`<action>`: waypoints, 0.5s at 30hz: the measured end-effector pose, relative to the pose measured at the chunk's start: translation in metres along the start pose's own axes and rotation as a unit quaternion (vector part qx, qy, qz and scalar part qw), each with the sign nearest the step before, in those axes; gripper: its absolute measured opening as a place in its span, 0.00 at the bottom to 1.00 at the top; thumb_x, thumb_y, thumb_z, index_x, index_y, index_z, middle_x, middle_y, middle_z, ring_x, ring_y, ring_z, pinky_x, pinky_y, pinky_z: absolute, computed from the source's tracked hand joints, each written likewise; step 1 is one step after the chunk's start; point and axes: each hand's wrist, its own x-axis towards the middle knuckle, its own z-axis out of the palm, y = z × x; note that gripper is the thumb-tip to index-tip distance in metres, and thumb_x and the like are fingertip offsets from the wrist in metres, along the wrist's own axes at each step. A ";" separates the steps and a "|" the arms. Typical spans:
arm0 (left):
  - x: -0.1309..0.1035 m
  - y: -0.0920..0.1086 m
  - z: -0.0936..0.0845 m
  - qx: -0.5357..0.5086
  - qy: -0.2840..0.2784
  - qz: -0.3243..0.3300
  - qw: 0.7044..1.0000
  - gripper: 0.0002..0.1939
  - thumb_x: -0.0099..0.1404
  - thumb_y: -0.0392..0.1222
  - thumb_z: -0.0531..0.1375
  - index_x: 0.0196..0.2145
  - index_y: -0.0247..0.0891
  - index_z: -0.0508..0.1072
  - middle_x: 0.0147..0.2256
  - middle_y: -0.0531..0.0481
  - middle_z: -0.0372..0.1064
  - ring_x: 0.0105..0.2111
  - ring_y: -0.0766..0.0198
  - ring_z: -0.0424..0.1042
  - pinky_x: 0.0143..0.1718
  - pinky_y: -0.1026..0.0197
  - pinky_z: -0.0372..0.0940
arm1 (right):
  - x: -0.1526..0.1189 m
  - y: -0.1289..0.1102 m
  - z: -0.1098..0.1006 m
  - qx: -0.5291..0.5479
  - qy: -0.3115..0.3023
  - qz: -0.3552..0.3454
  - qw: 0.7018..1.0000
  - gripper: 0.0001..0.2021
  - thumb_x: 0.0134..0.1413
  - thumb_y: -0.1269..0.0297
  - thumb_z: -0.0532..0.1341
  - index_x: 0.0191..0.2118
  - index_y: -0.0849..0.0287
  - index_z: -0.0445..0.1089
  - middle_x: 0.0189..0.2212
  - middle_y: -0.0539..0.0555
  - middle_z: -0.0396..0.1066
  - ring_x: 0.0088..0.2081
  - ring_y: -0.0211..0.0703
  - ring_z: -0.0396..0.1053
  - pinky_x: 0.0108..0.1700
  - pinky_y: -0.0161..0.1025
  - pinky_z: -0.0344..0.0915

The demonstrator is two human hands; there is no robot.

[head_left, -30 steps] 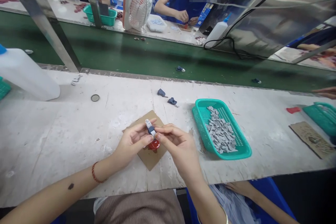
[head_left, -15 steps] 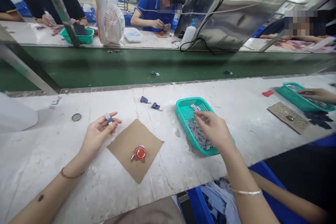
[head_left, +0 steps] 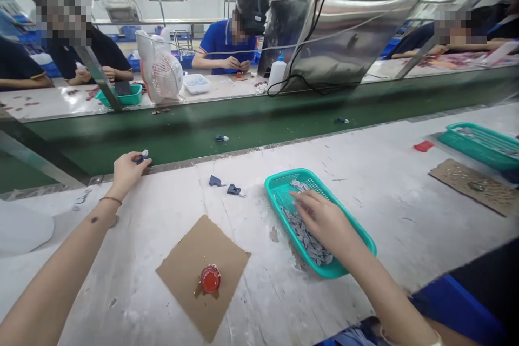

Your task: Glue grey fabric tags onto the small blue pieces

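Observation:
My left hand (head_left: 128, 172) reaches out to the edge of the green belt, its fingers closed on a small dark blue and white plastic part (head_left: 141, 157). My right hand (head_left: 324, 221) is over a teal basket (head_left: 272, 200) of small grey pieces (head_left: 306, 240). Its fingers are bent, slightly apart and a little blurred, with no piece plainly between them. A red bottle cap (head_left: 210, 279) holding glossy red stuff sits on a brown cardboard square (head_left: 182, 265), with wet drips around it. Two dark blue parts (head_left: 214, 180) with thin tips lie behind the cardboard.
The green belt (head_left: 275, 119) runs behind the table, carrying a few small parts. To the right are another teal basket (head_left: 466, 146), a red scrap (head_left: 424, 146) and a spotted cardboard piece (head_left: 478, 186). A white container (head_left: 24, 227) stands left. Several people work across the belt.
My left hand has moved forward and left with the blue and white part, from beside the cardboard to the belt edge. My right hand stays over the basket. The camera view has tilted up.

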 end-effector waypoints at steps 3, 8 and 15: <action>0.021 -0.002 0.012 0.029 -0.027 0.021 0.999 0.19 0.59 0.52 0.59 0.39 0.35 0.78 0.39 0.36 0.75 0.40 0.43 0.74 0.40 0.49 0.68 | -0.023 -0.033 0.002 0.077 0.000 -0.085 0.993 0.14 0.67 0.68 0.50 0.48 0.59 0.72 0.43 0.59 0.73 0.42 0.47 0.75 0.41 0.41 0.74; 0.031 0.006 0.026 0.084 -0.027 0.067 0.994 0.22 0.61 0.54 0.56 0.41 0.33 0.78 0.50 0.30 0.68 0.53 0.33 0.64 0.51 0.40 0.62 | -0.060 -0.066 0.031 0.025 -0.064 -0.190 0.979 0.19 0.58 0.81 0.48 0.47 0.63 0.71 0.40 0.59 0.74 0.38 0.48 0.75 0.35 0.42 0.76; 0.042 0.075 0.057 0.077 -0.072 0.273 0.956 0.23 0.68 0.46 0.49 0.55 0.33 0.71 0.55 0.36 0.66 0.57 0.46 0.61 0.60 0.46 0.56 | -0.079 -0.049 0.053 -0.001 -0.029 -0.225 0.974 0.23 0.58 0.83 0.48 0.52 0.60 0.71 0.49 0.58 0.74 0.50 0.51 0.72 0.48 0.46 0.75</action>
